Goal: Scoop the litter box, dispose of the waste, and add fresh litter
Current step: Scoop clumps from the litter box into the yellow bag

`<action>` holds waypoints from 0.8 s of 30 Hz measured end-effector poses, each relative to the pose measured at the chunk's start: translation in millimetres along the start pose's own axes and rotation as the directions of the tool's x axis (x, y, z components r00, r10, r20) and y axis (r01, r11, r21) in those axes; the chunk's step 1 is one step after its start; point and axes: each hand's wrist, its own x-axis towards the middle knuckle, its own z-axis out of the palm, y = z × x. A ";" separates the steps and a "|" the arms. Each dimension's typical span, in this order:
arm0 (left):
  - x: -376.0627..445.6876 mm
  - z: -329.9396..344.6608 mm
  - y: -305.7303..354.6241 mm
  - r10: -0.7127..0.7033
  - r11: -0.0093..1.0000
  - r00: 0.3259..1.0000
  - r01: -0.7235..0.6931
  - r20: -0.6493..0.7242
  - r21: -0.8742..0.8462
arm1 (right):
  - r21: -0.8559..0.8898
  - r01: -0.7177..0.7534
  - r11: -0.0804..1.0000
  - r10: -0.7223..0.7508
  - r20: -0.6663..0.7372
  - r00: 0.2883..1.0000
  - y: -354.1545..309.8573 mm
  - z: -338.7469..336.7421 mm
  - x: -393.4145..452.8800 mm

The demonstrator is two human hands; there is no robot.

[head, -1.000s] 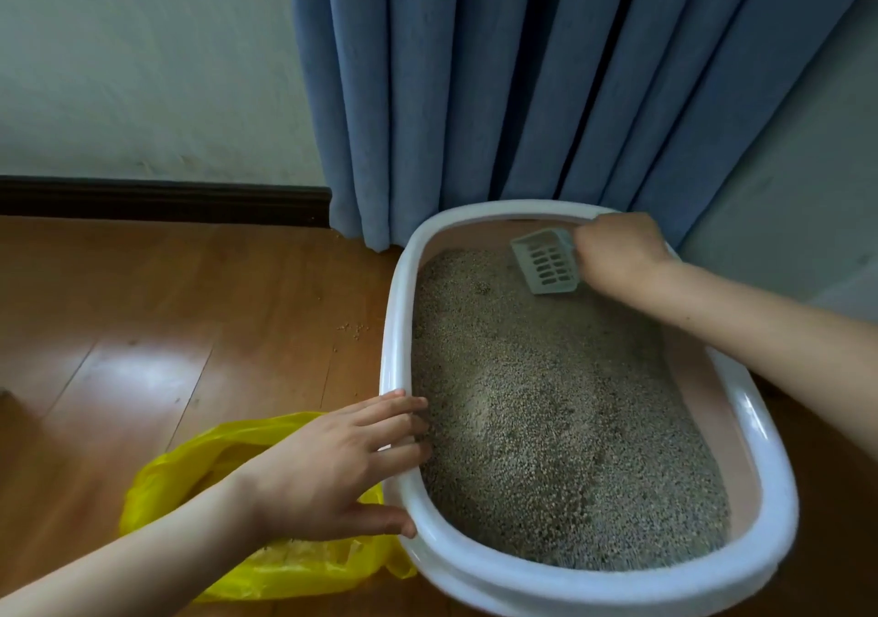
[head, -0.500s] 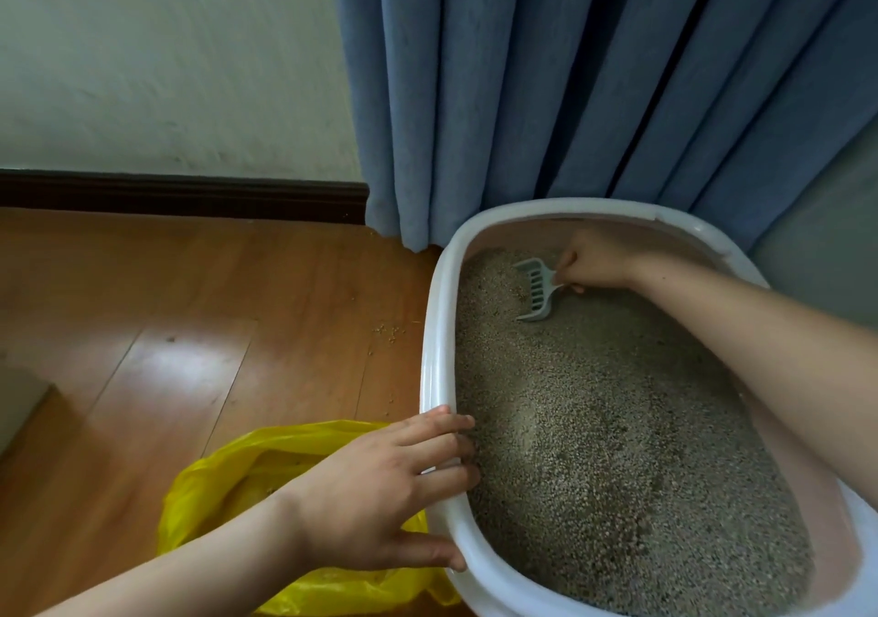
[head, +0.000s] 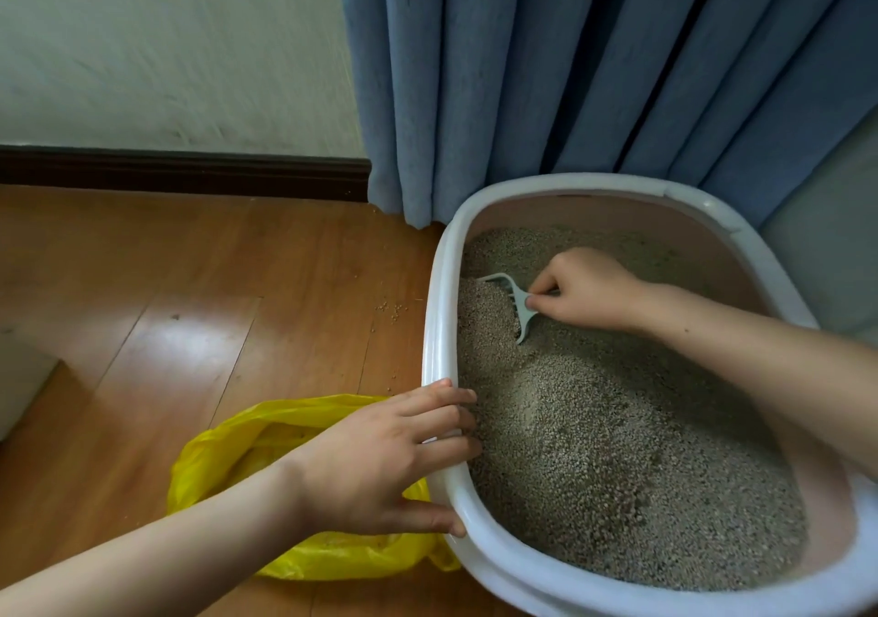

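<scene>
Your right hand [head: 586, 289] gripped the scoop [head: 510, 300], dug into litter [head: 617, 450]; your left hand [head: 389, 455], fingers spread, rested on the litter box [head: 439, 312] rim, likely steadying it beside the yellow bag [head: 228, 450].

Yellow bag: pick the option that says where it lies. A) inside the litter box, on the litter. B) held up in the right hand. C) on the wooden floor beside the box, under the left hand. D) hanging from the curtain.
C: the yellow bag lies open on the wooden floor against the litter box, partly under the left hand that rests on the box's rim.
</scene>
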 end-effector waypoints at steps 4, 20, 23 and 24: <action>0.6 0.2 -0.3 -0.010 1.000 1.000 0.010 0.020 0.018 | 0.139 -0.048 0.989 0.044 0.028 0.999 -3.3 9.6 -16.7; -1.4 -3.8 4.2 -0.034 0.996 0.998 0.030 0.046 0.082 | 0.659 -0.189 0.728 0.134 0.134 0.982 16.2 39.1 -54.1; -0.9 -4.0 4.6 -0.026 0.995 0.999 0.022 0.039 0.099 | 0.724 -0.195 0.662 0.146 0.131 0.981 18.3 32.1 -61.6; -0.7 -4.1 4.5 -0.022 0.994 0.999 0.018 0.033 0.103 | 0.727 -0.196 0.658 0.153 0.126 0.980 19.1 29.3 -63.9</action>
